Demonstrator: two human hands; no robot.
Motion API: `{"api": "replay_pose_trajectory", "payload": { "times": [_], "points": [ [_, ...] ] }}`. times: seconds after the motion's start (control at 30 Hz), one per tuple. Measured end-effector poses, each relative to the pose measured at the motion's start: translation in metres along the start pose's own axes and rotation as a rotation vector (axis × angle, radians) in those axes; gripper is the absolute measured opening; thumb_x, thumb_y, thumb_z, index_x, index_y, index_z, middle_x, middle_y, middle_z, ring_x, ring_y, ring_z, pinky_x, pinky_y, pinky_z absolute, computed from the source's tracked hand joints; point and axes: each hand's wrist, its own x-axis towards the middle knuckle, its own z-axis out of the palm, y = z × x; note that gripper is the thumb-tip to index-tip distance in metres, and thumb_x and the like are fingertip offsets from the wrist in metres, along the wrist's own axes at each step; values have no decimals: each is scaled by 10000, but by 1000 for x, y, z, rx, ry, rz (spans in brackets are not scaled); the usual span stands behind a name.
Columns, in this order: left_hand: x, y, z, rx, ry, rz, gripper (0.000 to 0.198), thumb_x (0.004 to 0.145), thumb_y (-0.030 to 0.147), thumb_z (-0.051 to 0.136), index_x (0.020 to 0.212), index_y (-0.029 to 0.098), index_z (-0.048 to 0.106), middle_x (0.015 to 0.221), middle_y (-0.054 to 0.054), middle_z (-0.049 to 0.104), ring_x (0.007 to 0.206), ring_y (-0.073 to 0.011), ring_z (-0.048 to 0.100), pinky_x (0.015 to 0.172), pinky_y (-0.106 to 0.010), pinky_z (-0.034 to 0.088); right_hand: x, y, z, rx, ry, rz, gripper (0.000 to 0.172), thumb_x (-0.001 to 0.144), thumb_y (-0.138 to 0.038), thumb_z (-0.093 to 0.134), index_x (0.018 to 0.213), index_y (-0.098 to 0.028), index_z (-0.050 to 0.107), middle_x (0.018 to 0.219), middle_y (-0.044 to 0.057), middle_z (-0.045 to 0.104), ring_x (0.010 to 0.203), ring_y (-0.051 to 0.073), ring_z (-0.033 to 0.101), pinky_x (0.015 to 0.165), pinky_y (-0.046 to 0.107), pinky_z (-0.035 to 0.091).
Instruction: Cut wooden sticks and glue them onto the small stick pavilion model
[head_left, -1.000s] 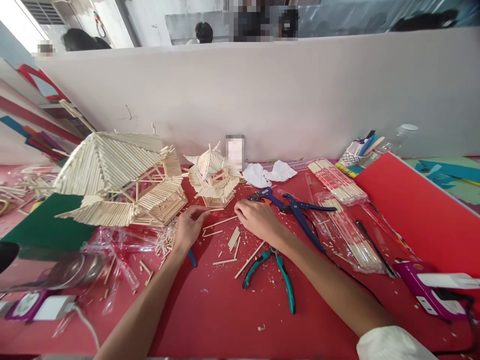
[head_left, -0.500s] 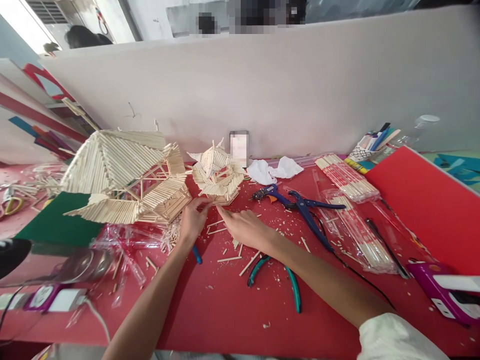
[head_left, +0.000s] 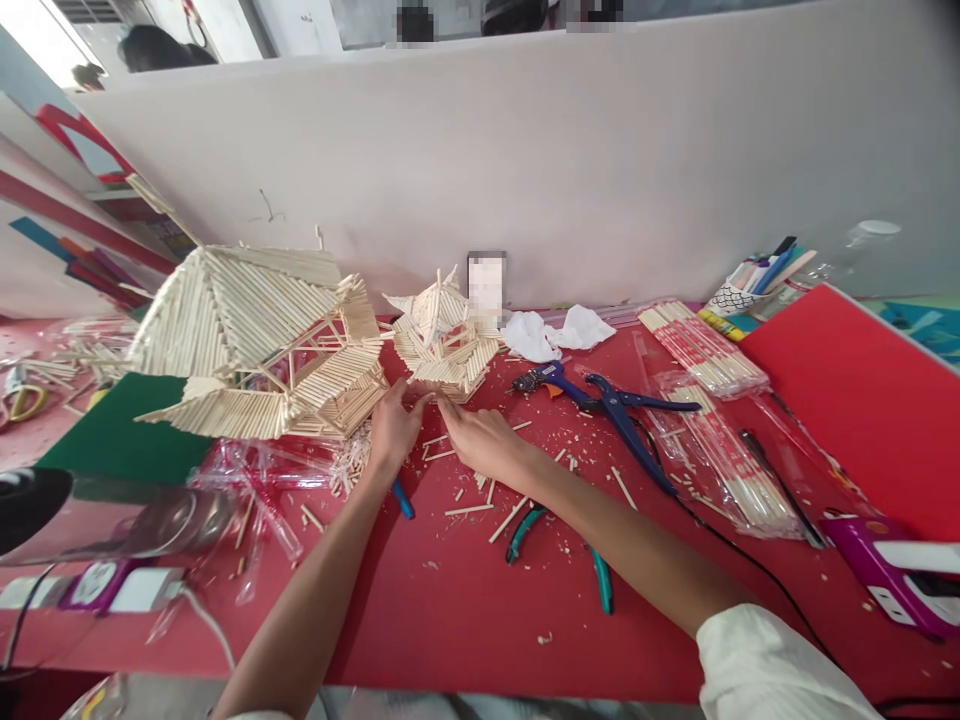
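Observation:
A small pagoda-like model [head_left: 444,345] built of thin wooden sticks stands at the middle of the red table. My left hand [head_left: 394,425] is at its front left lower edge, thumb and forefinger drawn together. From the right, my right hand [head_left: 484,438] meets it there, the forefinger reaching toward the base and the other fingers curled. Whatever lies between the fingertips is too small to make out. Left of my hands stands a larger stick-built house model [head_left: 255,340] with a wide sloping roof. Cut sticks [head_left: 469,510] lie loose below my right hand.
Right of the models lie a blue glue gun [head_left: 541,376], blue-handled cutters [head_left: 634,435] and packs of wooden sticks [head_left: 705,350]. Green-handled pliers [head_left: 602,580] rest under my right forearm. A phone [head_left: 487,285] leans on the white partition [head_left: 600,170]. Tissues [head_left: 581,328] lie beside it.
The view has tipped slightly, so the scene sits a little higher and more to the right. My hands stay at the small model's base, the fingertips still close together.

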Motion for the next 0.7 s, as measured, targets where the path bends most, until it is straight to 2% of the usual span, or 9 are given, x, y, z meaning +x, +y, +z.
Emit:
{"api": "replay_pose_trajectory", "payload": {
  "times": [0.07,0.2,0.4,0.57,0.7],
  "points": [
    [0,-1,-1,39,15,-14,164,863,265,652,1004,183,668,969,-83,757,899,-236,713,834,-354,526,1,-1,-2,-7,-14,13,766,908,-55,421,1607,-41,108,1260,279,659,944,296,735,740,358,560],
    [0,-4,-2,103,-32,-8,229,860,203,620,1088,186,635,1030,-93,752,957,-247,712,861,-366,529,2,-1,-5,11,-70,53,808,931,-86,403,1613,-54,-29,1248,273,669,948,297,734,757,368,560],
    [3,-7,3,119,-75,47,207,869,175,597,1062,186,669,1078,-95,752,994,-249,710,901,-366,529,4,4,-2,43,-71,54,754,923,-81,372,1611,-27,70,1211,248,698,950,317,727,779,402,554],
    [4,-8,4,112,-78,49,215,862,160,593,1059,176,679,1045,-100,753,963,-248,713,894,-370,536,6,5,0,53,-41,44,771,937,-93,365,1623,-87,13,1324,238,646,951,293,725,783,396,556],
    [4,-6,3,105,-79,48,192,862,170,611,1040,174,685,1028,-101,755,949,-247,714,896,-375,536,6,6,0,49,-64,53,790,937,-98,383,1624,-108,-7,1333,246,636,962,289,723,797,395,553]
  ]
}}
